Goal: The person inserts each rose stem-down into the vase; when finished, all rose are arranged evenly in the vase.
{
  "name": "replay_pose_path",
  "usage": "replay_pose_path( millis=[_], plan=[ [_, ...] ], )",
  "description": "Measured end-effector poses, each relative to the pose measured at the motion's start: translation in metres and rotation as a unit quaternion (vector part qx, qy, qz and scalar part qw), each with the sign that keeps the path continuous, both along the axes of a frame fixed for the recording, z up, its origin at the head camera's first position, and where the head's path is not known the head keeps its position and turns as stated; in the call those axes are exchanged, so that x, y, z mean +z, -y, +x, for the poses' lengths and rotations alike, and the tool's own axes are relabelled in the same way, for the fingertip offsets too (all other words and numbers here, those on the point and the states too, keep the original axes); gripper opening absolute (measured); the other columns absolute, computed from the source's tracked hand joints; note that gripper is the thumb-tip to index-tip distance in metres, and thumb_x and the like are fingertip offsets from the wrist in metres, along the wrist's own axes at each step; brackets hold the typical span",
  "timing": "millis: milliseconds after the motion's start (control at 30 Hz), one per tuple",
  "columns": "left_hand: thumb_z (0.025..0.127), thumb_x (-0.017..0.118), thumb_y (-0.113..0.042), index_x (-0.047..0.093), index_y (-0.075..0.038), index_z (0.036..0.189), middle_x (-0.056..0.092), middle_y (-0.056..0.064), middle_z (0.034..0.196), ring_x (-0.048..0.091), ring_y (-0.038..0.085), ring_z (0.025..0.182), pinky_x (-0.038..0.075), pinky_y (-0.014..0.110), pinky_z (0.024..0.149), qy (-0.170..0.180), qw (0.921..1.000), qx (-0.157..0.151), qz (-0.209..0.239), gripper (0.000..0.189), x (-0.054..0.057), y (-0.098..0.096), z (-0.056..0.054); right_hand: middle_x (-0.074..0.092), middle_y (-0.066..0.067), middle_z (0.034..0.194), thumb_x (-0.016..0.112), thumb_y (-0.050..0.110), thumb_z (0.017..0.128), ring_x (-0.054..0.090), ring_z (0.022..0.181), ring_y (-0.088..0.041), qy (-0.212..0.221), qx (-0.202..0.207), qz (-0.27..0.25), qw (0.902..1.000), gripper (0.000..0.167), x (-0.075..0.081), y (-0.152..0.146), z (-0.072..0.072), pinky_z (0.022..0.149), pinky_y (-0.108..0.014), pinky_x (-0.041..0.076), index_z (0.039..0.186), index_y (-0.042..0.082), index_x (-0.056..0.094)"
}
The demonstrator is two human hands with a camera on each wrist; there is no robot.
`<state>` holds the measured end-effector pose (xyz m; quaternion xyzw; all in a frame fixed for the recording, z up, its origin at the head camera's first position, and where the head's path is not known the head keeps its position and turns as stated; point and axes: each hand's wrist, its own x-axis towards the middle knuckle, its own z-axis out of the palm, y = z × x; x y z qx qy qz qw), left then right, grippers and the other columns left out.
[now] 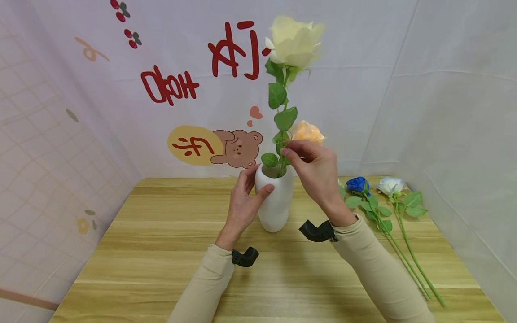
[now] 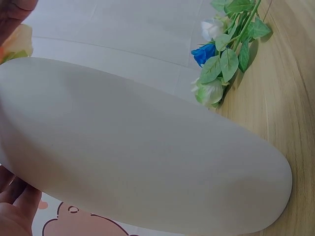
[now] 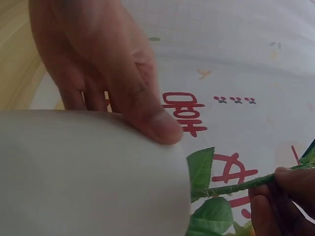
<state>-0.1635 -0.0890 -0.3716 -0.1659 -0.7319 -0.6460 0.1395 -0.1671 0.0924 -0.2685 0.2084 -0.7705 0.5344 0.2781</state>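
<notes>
- White vase (image 1: 275,206) stands on the wooden table (image 1: 161,251), mid-scene, between the two hands; smooth, plain, rounded, narrower toward the base, leaning slightly.
- Left hand (image 1: 243,196) grips the vase on its left side, just below the rim, thumb across the near face, fingers round the far side.
- Right hand (image 1: 317,169) pinches the green stem (image 3: 236,188) between thumb and fingers, just above the vase mouth and to its right.
- Cream rose (image 1: 295,42) tops that stem, well above both hands; large, full bloom, roughly upright. Green leaves (image 1: 277,95) down the stem; lower end at the vase mouth.
- Peach rose (image 1: 308,132) shows just beyond the right hand; its stem is hidden, so cannot tell if it's in the vase.
- Far right of table: blue rose (image 1: 357,185), white rose (image 1: 391,186), pale green rose (image 2: 210,92), lying close together; blue and white stems run toward the near right.
</notes>
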Motion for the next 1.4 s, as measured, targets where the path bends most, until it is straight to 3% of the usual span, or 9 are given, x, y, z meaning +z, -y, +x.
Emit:
replay_pose_path(
  millis=[167, 500, 900, 1100, 1400],
  plan=[
    [0.096, 0.077, -0.029, 0.044, -0.007, 0.151, 0.051, 0.011, 0.150, 0.047, 0.021, 0.143, 0.038, 0.035, 0.120, -0.001, 1.0000, 0.003, 0.000, 0.068, 0.000, 0.000, 0.000, 0.078, -0.008, 0.092, 0.079, 0.009, 0.093, 0.074, 0.081, -0.017, -0.010, -0.012, 0.035, 0.9993, 0.009, -0.011, 0.001, -0.002, 0.071, -0.019, 0.056, 0.100, 0.003, 0.081],
    [0.093, 0.073, -0.050, 0.044, -0.003, 0.150, 0.052, 0.015, 0.149, 0.048, 0.024, 0.143, 0.038, 0.036, 0.120, -0.008, 0.9999, 0.006, -0.006, 0.079, 0.000, 0.000, 0.000, 0.078, -0.007, 0.091, 0.080, 0.011, 0.093, 0.075, 0.078, -0.018, -0.029, -0.026, 0.120, 0.9920, 0.013, -0.024, 0.003, -0.007, 0.071, -0.040, 0.062, 0.105, 0.005, 0.081],
    [0.094, 0.075, -0.045, 0.045, -0.004, 0.149, 0.052, 0.015, 0.149, 0.048, 0.024, 0.143, 0.038, 0.036, 0.120, -0.006, 1.0000, 0.007, -0.003, 0.075, 0.000, -0.001, -0.002, 0.078, -0.007, 0.091, 0.082, 0.013, 0.091, 0.073, 0.076, -0.020, -0.065, -0.059, 0.192, 0.9774, 0.013, -0.027, 0.000, -0.011, 0.066, -0.038, 0.059, 0.102, 0.005, 0.080],
    [0.097, 0.076, -0.029, 0.047, -0.006, 0.147, 0.053, 0.011, 0.147, 0.050, 0.023, 0.141, 0.038, 0.041, 0.120, -0.017, 0.9999, 0.001, 0.003, 0.062, -0.002, -0.004, -0.004, 0.077, -0.008, 0.099, 0.081, 0.010, 0.091, 0.076, 0.088, -0.022, -0.066, -0.034, 0.150, 0.9858, 0.017, -0.036, -0.011, -0.002, 0.077, -0.037, 0.064, 0.107, 0.004, 0.079],
    [0.096, 0.077, -0.016, 0.048, -0.006, 0.144, 0.053, 0.011, 0.146, 0.050, 0.024, 0.140, 0.038, 0.042, 0.120, -0.013, 0.9998, 0.011, 0.007, 0.057, -0.001, -0.004, -0.005, 0.078, -0.006, 0.100, 0.081, 0.003, 0.089, 0.074, 0.088, -0.015, -0.048, -0.019, 0.062, 0.9967, 0.017, -0.057, -0.042, 0.017, 0.079, -0.016, 0.059, 0.106, 0.002, 0.080]
  ],
)
